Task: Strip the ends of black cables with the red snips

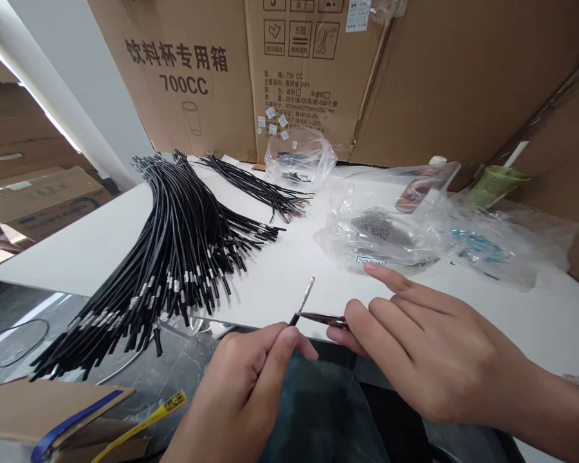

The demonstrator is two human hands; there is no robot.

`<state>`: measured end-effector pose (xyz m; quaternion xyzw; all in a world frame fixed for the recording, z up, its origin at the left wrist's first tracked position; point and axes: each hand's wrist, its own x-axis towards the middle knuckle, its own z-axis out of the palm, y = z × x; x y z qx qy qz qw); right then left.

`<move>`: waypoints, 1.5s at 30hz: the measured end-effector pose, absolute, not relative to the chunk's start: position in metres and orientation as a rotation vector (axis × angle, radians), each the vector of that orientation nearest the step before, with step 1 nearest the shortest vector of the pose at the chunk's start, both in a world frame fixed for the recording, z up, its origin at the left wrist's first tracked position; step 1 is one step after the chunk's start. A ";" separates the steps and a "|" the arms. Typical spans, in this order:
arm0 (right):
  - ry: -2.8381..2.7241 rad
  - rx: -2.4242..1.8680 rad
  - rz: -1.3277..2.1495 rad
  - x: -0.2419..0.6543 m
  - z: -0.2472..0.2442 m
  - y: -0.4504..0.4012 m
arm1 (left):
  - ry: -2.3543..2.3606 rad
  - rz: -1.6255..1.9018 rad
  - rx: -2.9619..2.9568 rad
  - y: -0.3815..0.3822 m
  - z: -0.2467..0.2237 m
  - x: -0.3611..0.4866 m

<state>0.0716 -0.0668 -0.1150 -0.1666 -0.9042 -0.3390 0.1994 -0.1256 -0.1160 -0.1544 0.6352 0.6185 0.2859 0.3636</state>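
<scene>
My left hand [253, 376] is closed in a pinch on a black cable [295, 317], whose bare end, wrapped in silver foil, points up and to the right. My right hand [424, 347] is closed around a slim, pointed metal tool [324, 317] with a reddish handle, its index finger stretched out. The tool's tip touches the cable, or sits right beside it, where the black jacket ends. Most of the tool's handle is hidden by my fingers, so scissors or tweezers cannot be told apart. The rest of the cable is hidden by my left hand.
A big bundle of black cables [174, 225] lies on the white table [270, 276] at left, overhanging its front edge. A smaller bundle [255, 186] is behind it. Clear bags hold small grey pieces [379, 225] and blue pieces [480, 244]. A green cup [496, 183] and cardboard boxes [193, 71] stand behind.
</scene>
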 end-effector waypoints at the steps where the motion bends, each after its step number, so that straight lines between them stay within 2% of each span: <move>1: -2.539 -0.473 -0.939 0.071 -0.114 -0.067 | 1.584 0.732 1.638 -0.116 -0.154 -0.125; 7: -2.446 -0.618 -0.790 0.078 -0.110 -0.065 | 1.551 0.752 1.717 -0.116 -0.153 -0.125; 15: -2.555 -0.861 0.168 0.070 -0.094 -0.048 | 1.505 0.751 1.834 -0.119 -0.154 -0.124; 22: -2.708 -0.785 0.547 0.057 -0.081 -0.033 | 1.509 0.768 1.914 -0.119 -0.155 -0.128; 31: -2.859 -0.783 0.788 0.051 -0.061 -0.026 | 1.532 0.732 2.007 -0.122 -0.160 -0.133; 38: -2.940 -0.786 1.315 0.045 -0.056 -0.010 | 1.426 0.767 2.153 -0.121 -0.154 -0.130; 45: -2.713 -1.053 1.853 0.047 -0.068 -0.005 | 1.240 0.721 2.188 -0.117 -0.147 -0.125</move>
